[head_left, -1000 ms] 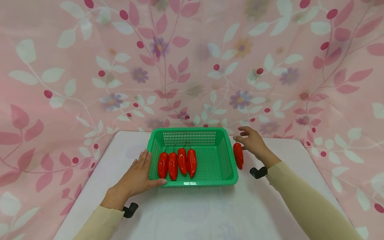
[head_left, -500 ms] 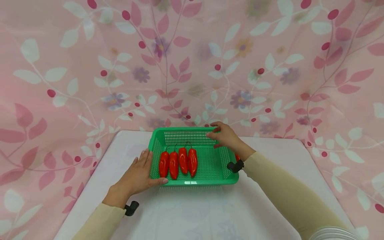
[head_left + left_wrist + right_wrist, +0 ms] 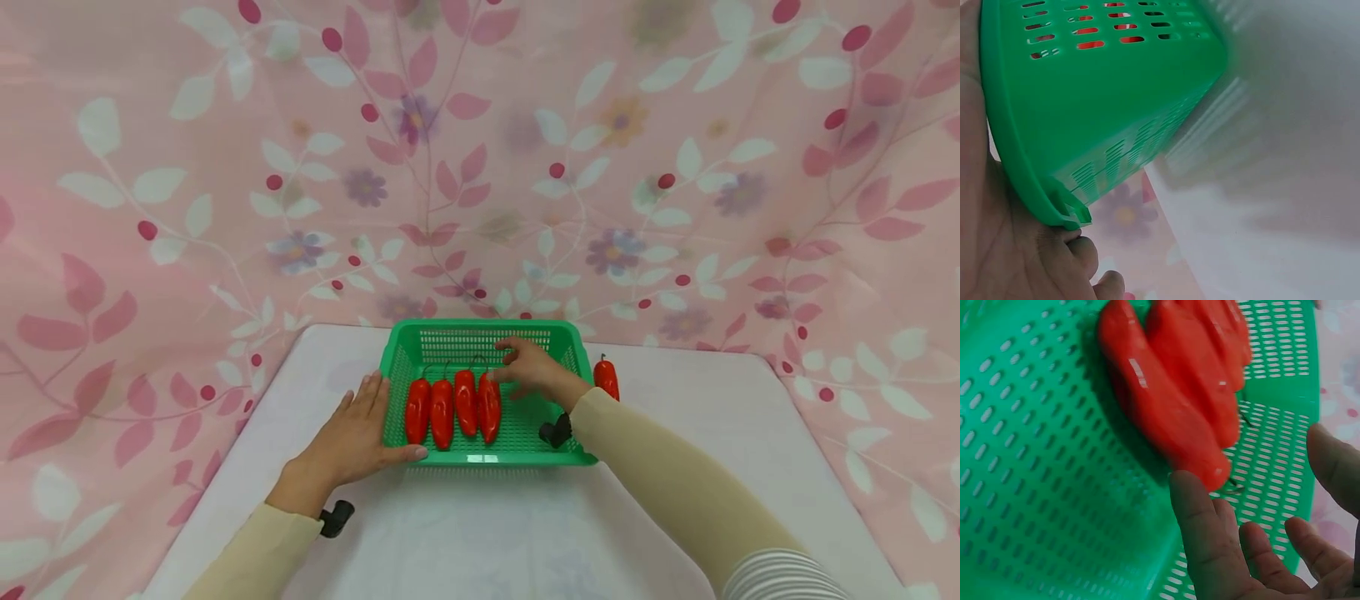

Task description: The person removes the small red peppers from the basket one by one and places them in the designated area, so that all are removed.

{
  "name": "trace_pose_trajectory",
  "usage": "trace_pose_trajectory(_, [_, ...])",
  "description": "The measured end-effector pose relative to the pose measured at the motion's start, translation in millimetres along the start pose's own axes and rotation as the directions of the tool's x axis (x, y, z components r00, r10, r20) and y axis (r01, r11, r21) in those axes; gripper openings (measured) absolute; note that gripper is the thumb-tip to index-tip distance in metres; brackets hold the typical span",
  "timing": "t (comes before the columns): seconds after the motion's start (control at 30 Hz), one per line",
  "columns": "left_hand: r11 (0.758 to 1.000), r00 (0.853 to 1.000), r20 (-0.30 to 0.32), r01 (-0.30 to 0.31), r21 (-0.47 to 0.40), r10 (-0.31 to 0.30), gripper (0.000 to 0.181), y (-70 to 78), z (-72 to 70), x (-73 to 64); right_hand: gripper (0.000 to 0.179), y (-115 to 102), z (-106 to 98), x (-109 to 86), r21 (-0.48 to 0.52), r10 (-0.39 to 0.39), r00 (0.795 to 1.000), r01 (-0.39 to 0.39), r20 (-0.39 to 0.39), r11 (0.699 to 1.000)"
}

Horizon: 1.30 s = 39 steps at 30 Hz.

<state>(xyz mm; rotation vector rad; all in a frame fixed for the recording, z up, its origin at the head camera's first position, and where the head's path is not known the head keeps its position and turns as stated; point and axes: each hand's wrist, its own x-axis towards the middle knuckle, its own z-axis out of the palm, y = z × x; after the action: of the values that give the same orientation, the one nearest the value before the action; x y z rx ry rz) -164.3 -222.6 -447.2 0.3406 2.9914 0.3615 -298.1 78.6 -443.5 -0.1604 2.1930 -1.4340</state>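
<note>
Several glossy red chili peppers (image 3: 442, 417) lie side by side in the left half of a green plastic basket (image 3: 450, 459), stems toward the back. My right hand (image 3: 534, 372) hovers inside the basket, fingers spread and holding nothing. In the right wrist view one fingertip is right at the stem end of the nearest pepper (image 3: 1160, 412). With fingers straight, my left hand (image 3: 341, 442) rests along the basket's left rim, thumb on the front corner; the left wrist view shows the palm against the green rim (image 3: 1007, 137).
Another red chili pepper (image 3: 606, 379) lies on the white table (image 3: 480, 533) just right of the basket, partly hidden by the right sleeve (image 3: 645, 450). Behind the table hangs a pink floral cloth (image 3: 480, 167).
My right hand has moved left, from beside the pepper outside the basket, over the right rim, to the rightmost pepper inside. The left hand stays on the rim.
</note>
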Motion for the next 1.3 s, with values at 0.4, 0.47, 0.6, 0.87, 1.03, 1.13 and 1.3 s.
trace_pose_trajectory(0.4, [0.999,1.0,0.01,0.013,-0.037,-0.013,0.137,0.3,1.8,0.2,0.071,23,8,9.9,-0.011,0.069,0.995,-0.069,0.067,0.998])
trace_pose_trajectory(0.47, [0.999,1.0,0.013,0.013,-0.041,-0.013,0.137,0.7,1.9,0.3,0.071,27,9,11.7,-0.012,0.082,0.994,-0.082,0.074,0.997])
trace_pose_trajectory(0.6, [0.999,1.0,0.014,0.015,-0.047,-0.014,0.137,0.7,2.6,0.5,0.073,30,13,15.1,-0.016,0.096,0.993,-0.095,0.074,0.995])
trace_pose_trajectory(0.87, [0.998,1.0,0.001,0.011,-0.055,-0.011,0.137,-0.2,3.5,0.5,0.078,27,22,20.8,-0.151,0.065,0.995,-0.054,0.071,0.987])
trace_pose_trajectory(1.03, [0.998,1.0,0.002,0.01,-0.059,-0.009,0.137,-0.6,5.0,1.5,0.079,30,23,23.8,-0.194,0.035,0.997,-0.021,0.07,0.981])
trace_pose_trajectory(1.13, [0.998,1.0,0.004,0.011,-0.062,-0.01,0.137,-0.9,5.6,1.7,0.078,31,21,24.9,-0.179,0.013,0.998,-0.001,0.061,0.984])
trace_pose_trajectory(1.3, [0.997,1.0,0.005,0.017,-0.073,-0.016,0.138,-2.5,4.0,1.4,0.073,29,14,25.8,-0.175,-0.087,0.996,0.091,0.03,0.98])
